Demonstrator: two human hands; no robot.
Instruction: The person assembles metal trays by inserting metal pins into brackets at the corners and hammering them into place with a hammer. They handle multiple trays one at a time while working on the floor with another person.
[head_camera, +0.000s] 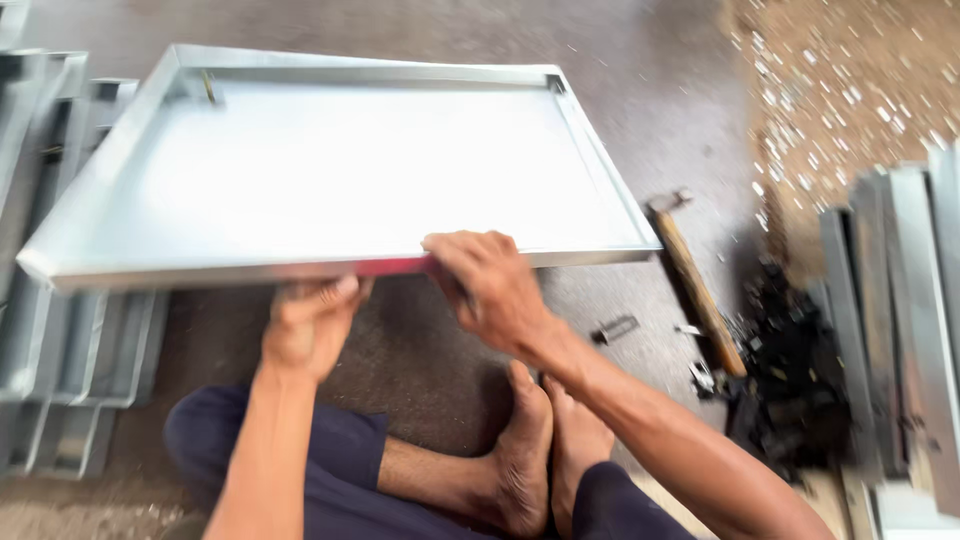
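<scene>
A large shallow sheet-metal tray (100, 262) with folded-up edges is held above the floor in front of me, tilted slightly. My left hand (312, 325) grips its near rim from underneath. My right hand (485, 285) clasps the same near rim from above, a little to the right. I sit cross-legged on the floor, with my bare feet (540, 450) below the tray.
More metal trays (70, 360) lie stacked on the left. Upright metal sheets (900, 300) lean at the right. A wooden-handled hammer (695, 285), a small metal piece (615, 328) and a dark pile of scraps (790, 370) lie on the concrete floor at the right.
</scene>
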